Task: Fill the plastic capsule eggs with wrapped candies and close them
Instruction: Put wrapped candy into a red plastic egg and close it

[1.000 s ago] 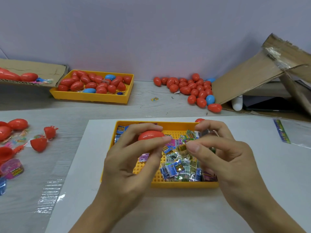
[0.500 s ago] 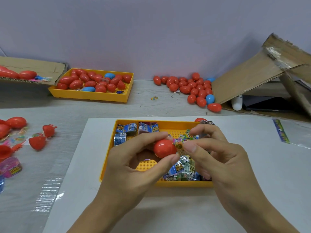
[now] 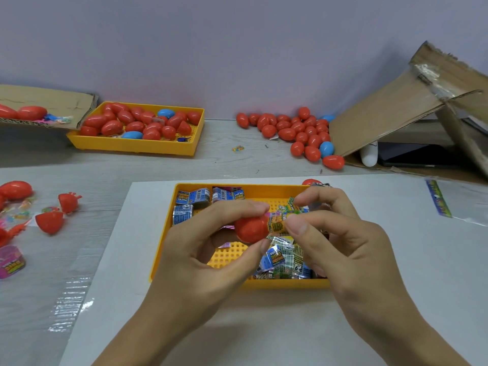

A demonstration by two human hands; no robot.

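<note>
My left hand (image 3: 200, 249) holds a red capsule egg half (image 3: 250, 228) between thumb and fingers, its open end facing right. My right hand (image 3: 340, 241) pinches a green and orange wrapped candy (image 3: 277, 223) at the mouth of that half. Both hands hover over the near yellow tray (image 3: 163, 249), which holds several wrapped candies (image 3: 280, 260) in blue, green and pink.
A second yellow tray (image 3: 132, 146) of red and blue eggs stands at the back left. A pile of loose eggs (image 3: 298, 130) lies at the back right beside a torn cardboard box (image 3: 396, 109). Open red egg halves (image 3: 50, 220) and candy lie at the left.
My left hand turned the egg half from lying sideways to facing my right hand. My right hand brought a candy up to its opening.
</note>
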